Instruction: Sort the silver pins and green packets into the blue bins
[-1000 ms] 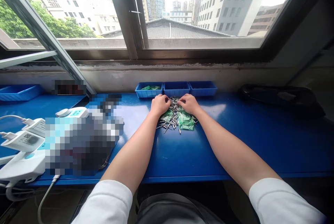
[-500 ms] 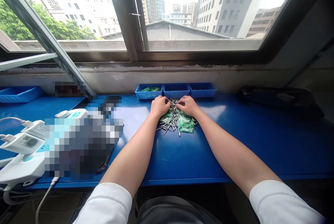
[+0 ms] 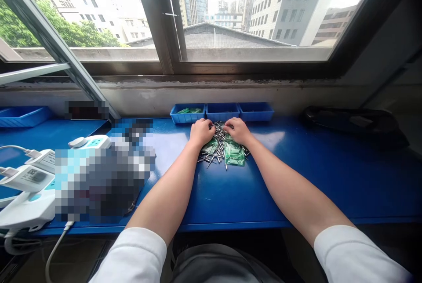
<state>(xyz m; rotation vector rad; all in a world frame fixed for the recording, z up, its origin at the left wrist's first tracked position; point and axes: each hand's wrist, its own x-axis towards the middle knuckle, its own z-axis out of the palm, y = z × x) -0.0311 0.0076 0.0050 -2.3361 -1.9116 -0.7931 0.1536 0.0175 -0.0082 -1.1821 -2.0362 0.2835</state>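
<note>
A pile of small metal rods [image 3: 218, 153] lies on the blue table [image 3: 224, 199]. Green plastic packets [image 3: 234, 154] rest on the pile, mostly at its right. My left hand [image 3: 201, 132] is at the pile's upper left, fingers curled inward and closed over the rods. Opposite it, my right hand [image 3: 238, 131] touches the upper right of the pile with bent, closed fingers. What either hand grips is too small and hidden to make out. Just behind stand three joined blue bins; the left bin [image 3: 187, 118] holds green packets.
White power strips [image 3: 31, 208] with plugs and cables lie at the left, beside a blurred dark object [image 3: 108, 186]. A black bag [image 3: 356, 127] sits at the back right. Another blue tray [image 3: 24, 121] stands far left, near a metal frame.
The view has shifted slightly. Both hands stay at the pile, with only small changes in their fingers.
</note>
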